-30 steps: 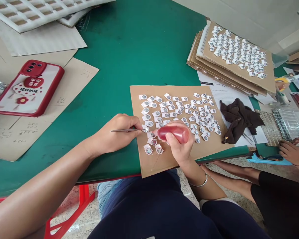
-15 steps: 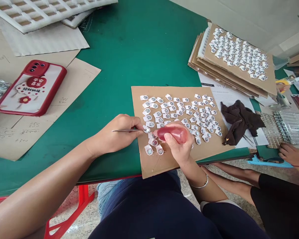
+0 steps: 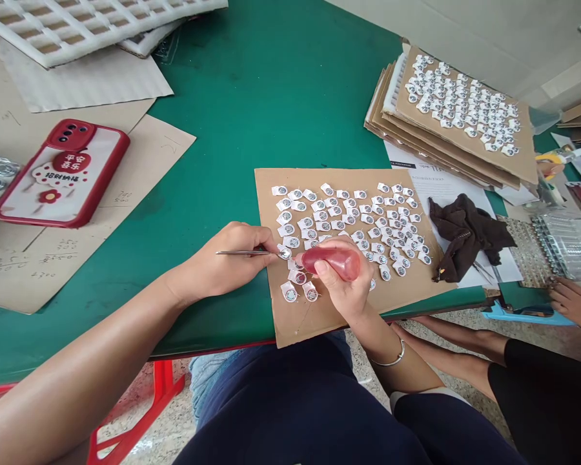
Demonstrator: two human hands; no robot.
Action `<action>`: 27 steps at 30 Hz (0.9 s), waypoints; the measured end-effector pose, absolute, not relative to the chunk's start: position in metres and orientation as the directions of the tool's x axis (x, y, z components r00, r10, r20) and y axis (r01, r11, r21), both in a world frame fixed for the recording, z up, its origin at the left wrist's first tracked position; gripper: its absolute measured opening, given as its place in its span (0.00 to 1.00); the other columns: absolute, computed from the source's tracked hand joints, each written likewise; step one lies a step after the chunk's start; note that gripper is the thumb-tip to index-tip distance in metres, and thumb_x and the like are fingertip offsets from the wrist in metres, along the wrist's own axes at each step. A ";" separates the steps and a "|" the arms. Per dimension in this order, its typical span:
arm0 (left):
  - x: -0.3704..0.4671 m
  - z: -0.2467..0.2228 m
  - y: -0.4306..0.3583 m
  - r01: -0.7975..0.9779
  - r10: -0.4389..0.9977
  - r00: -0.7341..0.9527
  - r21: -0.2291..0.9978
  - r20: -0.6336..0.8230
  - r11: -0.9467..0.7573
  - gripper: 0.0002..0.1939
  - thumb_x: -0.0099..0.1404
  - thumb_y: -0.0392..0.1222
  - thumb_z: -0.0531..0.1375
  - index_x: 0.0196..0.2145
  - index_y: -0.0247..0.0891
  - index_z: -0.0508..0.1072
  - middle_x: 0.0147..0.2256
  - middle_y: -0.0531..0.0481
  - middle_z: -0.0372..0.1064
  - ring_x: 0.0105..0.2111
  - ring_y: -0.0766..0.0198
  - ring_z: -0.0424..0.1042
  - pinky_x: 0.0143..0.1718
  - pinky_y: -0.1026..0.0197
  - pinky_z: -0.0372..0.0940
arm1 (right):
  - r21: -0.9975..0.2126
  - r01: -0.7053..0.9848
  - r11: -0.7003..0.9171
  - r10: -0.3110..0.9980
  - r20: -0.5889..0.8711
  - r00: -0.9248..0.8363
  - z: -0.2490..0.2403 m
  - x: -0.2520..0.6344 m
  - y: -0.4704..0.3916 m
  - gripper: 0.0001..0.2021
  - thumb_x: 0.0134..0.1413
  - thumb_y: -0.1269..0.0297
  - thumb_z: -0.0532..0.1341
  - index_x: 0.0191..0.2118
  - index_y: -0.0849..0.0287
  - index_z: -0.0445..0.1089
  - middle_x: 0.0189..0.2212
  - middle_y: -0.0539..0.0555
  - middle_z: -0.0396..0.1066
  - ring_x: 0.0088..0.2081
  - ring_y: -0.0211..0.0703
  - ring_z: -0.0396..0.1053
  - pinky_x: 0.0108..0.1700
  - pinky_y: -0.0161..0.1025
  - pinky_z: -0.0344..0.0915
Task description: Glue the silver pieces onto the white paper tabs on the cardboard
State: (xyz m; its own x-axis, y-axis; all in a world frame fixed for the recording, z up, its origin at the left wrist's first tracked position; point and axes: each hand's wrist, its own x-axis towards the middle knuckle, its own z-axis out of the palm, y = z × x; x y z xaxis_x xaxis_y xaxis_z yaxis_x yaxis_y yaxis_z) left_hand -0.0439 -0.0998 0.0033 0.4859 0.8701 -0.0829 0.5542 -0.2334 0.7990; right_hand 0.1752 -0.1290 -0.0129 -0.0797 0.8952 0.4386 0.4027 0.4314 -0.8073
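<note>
A brown cardboard sheet (image 3: 329, 316) lies before me, covered with many small white tags bearing round silver-and-dark pieces. At its left edge my left hand (image 3: 230, 258) is closed on metal tweezers (image 3: 239, 252), whose tips are hidden by the fingers. A small shiny round piece (image 3: 285, 254) sits right at those fingertips. My right hand (image 3: 348, 284) wraps around a soft red squeeze bottle (image 3: 336, 261), tilted with its narrow end pointing left toward that piece. Just below the bottle's tip, one tag (image 3: 297, 277) looks reddish.
A red-cased phone (image 3: 62, 174) rests on written-on cardboard at left. White foam grids (image 3: 101, 26) stand at upper left. Stacked cardboard sheets with more tags (image 3: 465, 110) and a dark cloth (image 3: 467, 239) are at right. Another person's hand (image 3: 576, 303) is at the far right edge.
The squeeze bottle and my right hand have shifted very slightly left. My left hand stays nearly still. The other person's hand at right has moved a little.
</note>
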 end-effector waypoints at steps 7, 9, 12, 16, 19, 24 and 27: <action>-0.043 0.006 -0.100 0.550 0.874 0.477 0.809 -0.100 -0.208 0.04 0.60 0.37 0.57 0.30 0.42 0.72 0.30 0.58 0.72 0.29 0.68 0.70 0.28 0.67 0.60 | -0.787 0.415 0.457 0.883 0.458 -0.104 -0.010 0.173 -0.128 0.10 0.48 0.65 0.63 0.39 0.57 0.68 0.34 0.53 0.70 0.37 0.43 0.70 0.41 0.47 0.70; -0.042 0.007 -0.100 0.551 0.875 0.471 0.811 -0.109 -0.196 0.05 0.61 0.37 0.57 0.30 0.42 0.72 0.30 0.58 0.72 0.29 0.68 0.69 0.28 0.67 0.60 | -0.790 0.409 0.456 0.885 0.453 -0.112 -0.010 0.173 -0.128 0.10 0.48 0.66 0.63 0.39 0.57 0.68 0.34 0.54 0.70 0.38 0.44 0.70 0.41 0.47 0.69; -0.043 0.008 -0.100 0.551 0.875 0.470 0.814 -0.118 -0.186 0.05 0.61 0.38 0.57 0.30 0.42 0.72 0.30 0.58 0.72 0.30 0.68 0.70 0.28 0.67 0.60 | -0.793 0.405 0.454 0.887 0.448 -0.116 -0.009 0.173 -0.128 0.11 0.48 0.67 0.64 0.39 0.58 0.68 0.35 0.54 0.70 0.38 0.44 0.69 0.42 0.47 0.69; -0.043 0.005 -0.099 0.554 0.872 0.471 0.814 -0.133 -0.175 0.04 0.61 0.39 0.57 0.30 0.41 0.72 0.30 0.57 0.73 0.30 0.67 0.70 0.28 0.67 0.61 | -0.796 0.406 0.449 0.889 0.444 -0.113 -0.010 0.173 -0.129 0.11 0.46 0.67 0.65 0.39 0.57 0.68 0.34 0.53 0.70 0.38 0.44 0.70 0.43 0.47 0.69; -0.043 0.005 -0.098 0.558 0.874 0.465 0.812 -0.138 -0.169 0.04 0.61 0.38 0.57 0.30 0.41 0.73 0.31 0.57 0.73 0.30 0.67 0.71 0.28 0.67 0.61 | -0.891 0.275 0.362 0.928 0.371 -0.019 -0.013 0.174 -0.129 0.11 0.48 0.64 0.64 0.39 0.55 0.69 0.35 0.52 0.71 0.37 0.43 0.72 0.36 0.43 0.71; -0.044 0.017 -0.101 0.534 0.934 0.346 0.837 -0.090 -0.117 0.03 0.59 0.39 0.59 0.31 0.42 0.74 0.32 0.55 0.74 0.31 0.66 0.72 0.28 0.66 0.63 | -0.969 -0.164 0.184 0.975 0.159 0.153 0.000 0.191 -0.116 0.10 0.55 0.56 0.54 0.40 0.53 0.67 0.36 0.50 0.69 0.25 0.36 0.71 0.16 0.32 0.62; -0.041 0.025 -0.115 0.555 0.975 0.216 0.815 0.050 -0.165 0.04 0.59 0.42 0.62 0.32 0.43 0.75 0.31 0.55 0.74 0.31 0.64 0.72 0.28 0.64 0.63 | -0.971 -0.143 0.191 0.976 0.172 0.133 0.015 0.205 -0.101 0.12 0.55 0.54 0.53 0.41 0.52 0.66 0.40 0.52 0.68 0.27 0.35 0.71 0.18 0.33 0.63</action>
